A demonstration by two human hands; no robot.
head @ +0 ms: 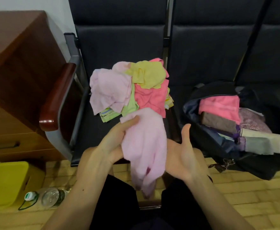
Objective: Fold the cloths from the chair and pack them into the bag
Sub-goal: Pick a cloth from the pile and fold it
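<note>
The left hand (114,140) grips a pale pink cloth (146,143) near its upper edge, thumb pressed on top and fingers curled beneath. The cloth hangs crumpled between the two hands, its lower end dangling over the person's dark-clad lap. The right hand (184,153) is spread, palm turned inward and thumb standing up, with the cloth lying against it; its fingers run under the fabric, out of sight.

Just beyond the hands, a loose pile of cloths (132,87) sits on the black chair seat (119,47) – pale pink at the left, yellow on top, coral pink in the middle and light green showing underneath. None of the pile looks folded.

On the next seat to the right, a black bag (200,143) lies open – inside are folded cloths packed side by side: a coral pink one (219,105), a brown one (217,122) below it, and beige and grey ones (260,143) nearer the opening.

To the left stands a brown wooden cabinet (20,63), beside the chair's glossy armrest (58,97). On the tiled floor below lie a yellow box (5,181) and a clear plastic bottle (49,196) on its side.
</note>
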